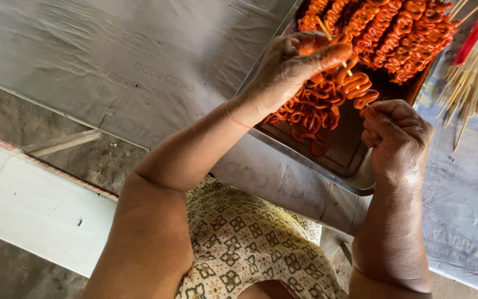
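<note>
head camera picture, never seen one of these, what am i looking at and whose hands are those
The single picture comes from a camera worn on a person's head, looking down, so both hands are that person's own. There is no machine. The left hand pinches a thin wooden skewer threaded with orange-red curled food pieces. The right hand is closed at the lower end of that string. Below lies a metal tray with finished skewers piled at its far end, on a plastic sheet. Bare sticks lie to the right.

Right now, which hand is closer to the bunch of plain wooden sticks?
Right. The right hand is beside the tray, just left of the bundle of wooden sticks. The left hand is farther off, over the tray, holding a skewer.
</note>
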